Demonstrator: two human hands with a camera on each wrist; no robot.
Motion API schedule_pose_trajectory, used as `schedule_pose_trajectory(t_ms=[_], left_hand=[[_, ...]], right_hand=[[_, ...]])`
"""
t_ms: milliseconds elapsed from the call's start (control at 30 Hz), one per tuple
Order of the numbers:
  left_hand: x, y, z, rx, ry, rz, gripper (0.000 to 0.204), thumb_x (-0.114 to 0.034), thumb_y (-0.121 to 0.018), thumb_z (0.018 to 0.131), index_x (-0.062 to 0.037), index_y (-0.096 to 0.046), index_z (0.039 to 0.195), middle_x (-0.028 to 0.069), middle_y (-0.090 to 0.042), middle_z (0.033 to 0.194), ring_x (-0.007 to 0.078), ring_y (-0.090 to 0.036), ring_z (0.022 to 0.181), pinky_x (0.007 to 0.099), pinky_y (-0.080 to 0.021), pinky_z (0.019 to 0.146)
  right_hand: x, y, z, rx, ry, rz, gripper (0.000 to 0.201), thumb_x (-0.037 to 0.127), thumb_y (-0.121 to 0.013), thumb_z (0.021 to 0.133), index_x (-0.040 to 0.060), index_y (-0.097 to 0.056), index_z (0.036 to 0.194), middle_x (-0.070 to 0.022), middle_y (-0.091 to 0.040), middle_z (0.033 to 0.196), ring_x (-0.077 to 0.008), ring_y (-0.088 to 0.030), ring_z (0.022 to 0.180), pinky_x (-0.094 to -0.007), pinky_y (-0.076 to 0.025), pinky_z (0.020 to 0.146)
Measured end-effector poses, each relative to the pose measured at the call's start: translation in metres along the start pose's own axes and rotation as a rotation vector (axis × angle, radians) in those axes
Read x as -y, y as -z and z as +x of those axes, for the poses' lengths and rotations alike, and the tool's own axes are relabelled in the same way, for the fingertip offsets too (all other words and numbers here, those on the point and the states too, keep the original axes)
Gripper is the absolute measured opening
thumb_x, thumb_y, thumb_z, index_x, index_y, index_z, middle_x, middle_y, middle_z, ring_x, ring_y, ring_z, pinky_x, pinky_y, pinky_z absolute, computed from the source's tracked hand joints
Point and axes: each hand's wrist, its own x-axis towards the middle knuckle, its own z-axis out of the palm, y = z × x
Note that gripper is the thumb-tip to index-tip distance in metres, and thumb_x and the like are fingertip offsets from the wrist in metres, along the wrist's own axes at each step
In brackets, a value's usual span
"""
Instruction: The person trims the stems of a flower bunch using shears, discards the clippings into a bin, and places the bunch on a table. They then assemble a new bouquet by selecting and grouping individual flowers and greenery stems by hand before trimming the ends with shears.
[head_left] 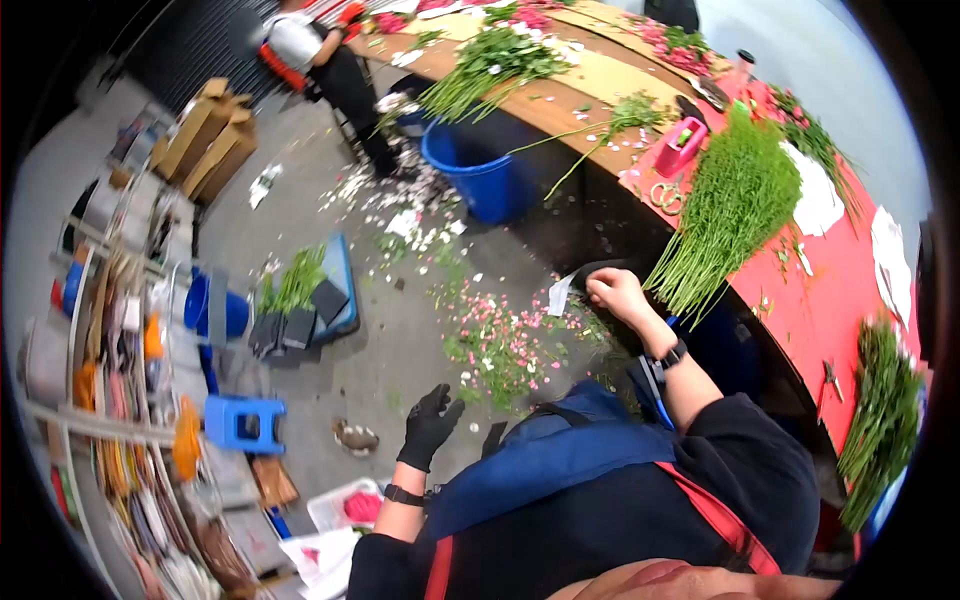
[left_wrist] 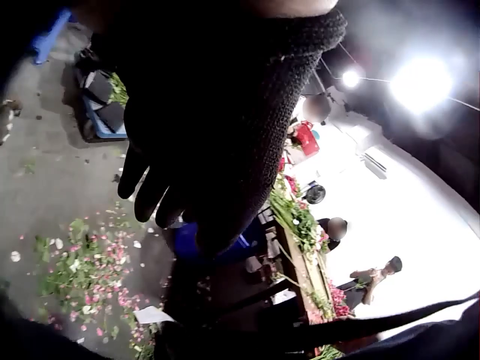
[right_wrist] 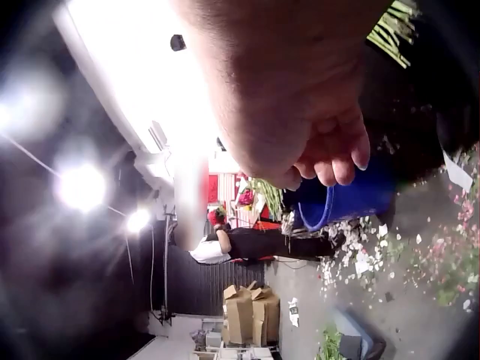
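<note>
The left hand (head_left: 432,428), in a black glove, hangs over the floor at the person's side, fingers loosely apart and holding nothing; the left wrist view shows the dark glove (left_wrist: 202,150) from close up. Bare and loosely curled, the right hand (head_left: 615,292) is beside the table edge, left of a large bunch of green stems (head_left: 735,195). Nothing shows between the right hand's fingers (right_wrist: 330,154) in the right wrist view. Close to that hand are a black curved thing and a white piece (head_left: 560,296); whether the hand touches the black thing, I cannot tell.
The red tabletop (head_left: 800,290) bears scissors (head_left: 667,197), a pink tape dispenser (head_left: 681,147) and cutters (head_left: 832,381). A blue bucket (head_left: 490,185) stands below the table. Petals and leaves (head_left: 495,345) litter the floor. Left are a blue stool (head_left: 245,423), cart and shelves. Another person (head_left: 345,85) stands beyond.
</note>
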Motion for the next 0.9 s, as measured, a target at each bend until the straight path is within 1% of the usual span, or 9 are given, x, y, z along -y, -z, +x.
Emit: schedule_pose_trajectory(t_ms=[233, 367, 467, 500, 533, 633, 733, 800, 900], left_hand=[[-0.064, 0.025, 0.24, -0.02, -0.431, 0.129, 0.052, -0.033, -0.071, 0.08, -0.0028, -0.057, 0.121, 0.0183, -0.062, 0.114, 0.0321, -0.059, 0.106, 0.0413, -0.046, 0.091], [-0.09, 0.018, 0.401, -0.053, -0.573, 0.224, 0.057, -0.034, -0.072, 0.078, -0.0046, -0.055, 0.125, 0.0187, -0.058, 0.121, 0.0352, -0.054, 0.114, 0.0442, -0.043, 0.096], [-0.117, 0.007, 0.524, -0.046, -0.706, 0.254, 0.068, -0.034, -0.074, 0.075, -0.0054, -0.049, 0.131, 0.0211, -0.058, 0.119, 0.0373, -0.054, 0.112, 0.0453, -0.043, 0.095], [-0.127, 0.003, 0.559, -0.028, -0.751, 0.215, 0.067, -0.033, -0.073, 0.075, -0.0038, -0.048, 0.13, 0.0207, -0.058, 0.117, 0.0376, -0.055, 0.109, 0.046, -0.044, 0.093], [-0.147, 0.0, 0.598, -0.021, -0.796, 0.168, 0.067, -0.033, -0.072, 0.075, -0.0021, -0.048, 0.13, 0.0202, -0.059, 0.114, 0.0379, -0.056, 0.106, 0.0467, -0.045, 0.09], [-0.234, 0.012, 0.706, 0.054, -0.87, 0.022, 0.068, -0.03, -0.072, 0.077, -0.0013, -0.044, 0.132, 0.0203, -0.06, 0.111, 0.0357, -0.06, 0.096, 0.0438, -0.049, 0.084], [-0.325, 0.032, 0.816, -0.044, -1.011, -0.056, 0.074, -0.034, -0.073, 0.08, -0.0036, -0.038, 0.139, 0.0177, -0.066, 0.096, 0.0285, -0.065, 0.09, 0.0399, -0.051, 0.079], [-0.382, 0.053, 0.872, 0.0, -1.017, -0.126, 0.071, -0.031, -0.074, 0.08, -0.0037, -0.041, 0.137, 0.0136, -0.066, 0.092, 0.0199, -0.064, 0.083, 0.0331, -0.052, 0.073], [-0.417, 0.057, 0.936, 0.167, -0.853, -0.32, 0.059, -0.026, -0.073, 0.081, -0.0019, -0.048, 0.13, 0.008, -0.066, 0.088, 0.0114, -0.062, 0.08, 0.0255, -0.051, 0.07]], right_hand=[[-0.04, -0.011, 0.206, -0.251, -0.421, 0.306, 0.03, 0.034, -0.067, 0.086, 0.0055, -0.062, 0.093, -0.0017, -0.061, 0.076, -0.0097, -0.056, 0.063, -0.0251, -0.047, 0.055], [-0.077, 0.009, 0.348, -0.62, -0.588, 0.39, 0.054, 0.054, -0.074, 0.071, 0.0067, -0.055, 0.055, -0.002, -0.048, 0.053, -0.0136, -0.042, 0.042, -0.0326, -0.031, 0.039], [-0.107, 0.009, 0.443, -0.579, -0.807, 0.549, 0.072, 0.068, -0.069, 0.068, 0.001, -0.062, 0.094, -0.0078, -0.057, 0.066, -0.0177, -0.05, 0.05, -0.032, -0.039, 0.043], [-0.117, 0.007, 0.47, -0.485, -0.745, 0.564, 0.11, 0.074, -0.061, 0.07, 0.0003, -0.023, 0.143, -0.0213, -0.055, 0.115, -0.0287, -0.058, 0.092, -0.0453, -0.042, 0.07], [-0.119, 0.003, 0.495, -0.431, -0.841, 0.632, 0.118, 0.08, -0.056, 0.068, 0.001, -0.017, 0.146, -0.0234, -0.043, 0.135, -0.033, -0.05, 0.111, -0.0463, -0.041, 0.074], [-0.096, -0.012, 0.537, -0.416, -0.893, 0.649, 0.121, 0.086, -0.05, 0.064, 0.0021, -0.018, 0.145, -0.0189, -0.049, 0.129, -0.0304, -0.052, 0.107, -0.045, -0.039, 0.074], [-0.105, -0.029, 0.566, -0.523, -0.968, 0.726, 0.085, 0.071, -0.059, 0.073, 0.0061, -0.042, 0.124, -0.0108, -0.061, 0.099, -0.0259, -0.059, 0.09, -0.044, -0.038, 0.071], [-0.095, -0.029, 0.571, -0.513, -0.943, 0.985, 0.03, 0.04, -0.058, 0.086, 0.011, -0.052, 0.088, -0.006, -0.063, 0.074, -0.0248, -0.062, 0.074, -0.0439, -0.042, 0.067], [-0.076, -0.028, 0.57, -0.54, -0.801, 1.198, 0.007, 0.014, -0.049, 0.085, 0.0071, -0.052, 0.084, -0.0075, -0.061, 0.071, -0.0254, -0.062, 0.068, -0.0399, -0.049, 0.061]])
